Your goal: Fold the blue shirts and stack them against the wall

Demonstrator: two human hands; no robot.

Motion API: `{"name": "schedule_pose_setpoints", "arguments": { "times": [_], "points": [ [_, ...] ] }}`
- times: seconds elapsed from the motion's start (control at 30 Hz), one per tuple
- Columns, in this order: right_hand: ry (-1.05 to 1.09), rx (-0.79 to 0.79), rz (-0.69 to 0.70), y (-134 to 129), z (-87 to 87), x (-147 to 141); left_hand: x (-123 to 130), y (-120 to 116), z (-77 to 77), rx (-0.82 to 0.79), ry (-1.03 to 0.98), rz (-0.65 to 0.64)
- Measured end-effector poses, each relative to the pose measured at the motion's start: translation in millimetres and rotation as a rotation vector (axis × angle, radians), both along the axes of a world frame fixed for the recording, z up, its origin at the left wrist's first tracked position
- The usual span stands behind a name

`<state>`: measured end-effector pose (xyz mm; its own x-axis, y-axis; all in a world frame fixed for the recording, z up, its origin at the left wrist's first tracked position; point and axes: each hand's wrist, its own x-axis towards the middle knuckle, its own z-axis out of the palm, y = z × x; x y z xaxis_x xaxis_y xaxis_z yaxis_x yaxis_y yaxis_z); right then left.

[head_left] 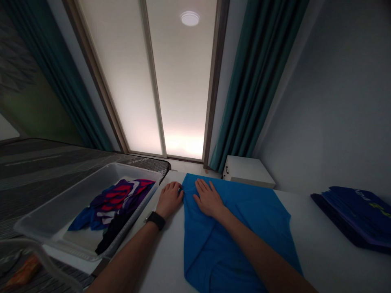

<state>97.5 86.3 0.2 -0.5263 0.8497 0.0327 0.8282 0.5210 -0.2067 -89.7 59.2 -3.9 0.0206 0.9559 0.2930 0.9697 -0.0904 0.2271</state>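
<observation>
A bright blue shirt (253, 211) lies spread on the white table, partly folded, with a diagonal crease on its left side and its near end cut off by the frame. My right hand (209, 198) rests flat on the shirt's upper left part, fingers stretched out and thumb apart. Just beside the shirt's left edge is my left hand (170, 199), with a dark watch on the wrist. Its fingers bend slightly onto the table, and the index finger and thumb touch the cloth edge without visibly gripping it. My right forearm covers part of the shirt.
A translucent plastic bin (39, 228) with crumpled purple, red, blue and black clothes (122, 199) stands left of the white table (165, 256). A stack of folded dark blue clothes (357, 215) lies at the table's right. Behind are a white cabinet (249, 169) and teal curtains (253, 81).
</observation>
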Motion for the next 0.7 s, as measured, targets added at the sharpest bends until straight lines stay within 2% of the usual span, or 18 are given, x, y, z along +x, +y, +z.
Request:
{"name": "schedule_pose_setpoints", "arguments": {
  "times": [0.1,0.27,0.53,0.7],
  "points": [
    [0.009,-0.052,0.044,-10.5,-4.9,0.5,-0.4,0.7,-1.1,0.007,0.004,-0.004],
    [0.003,-0.123,-0.019,-13.5,-5.1,3.7,-1.1,0.7,-1.5,0.009,0.002,-0.011],
    [0.002,-0.122,-0.043,-13.4,-2.3,9.0,0.5,-1.2,-2.0,0.061,0.077,-0.023],
    [0.017,-0.077,-0.027,-11.9,-7.5,9.3,13.6,-13.0,-14.1,0.114,0.236,-0.216]
  ]
}}
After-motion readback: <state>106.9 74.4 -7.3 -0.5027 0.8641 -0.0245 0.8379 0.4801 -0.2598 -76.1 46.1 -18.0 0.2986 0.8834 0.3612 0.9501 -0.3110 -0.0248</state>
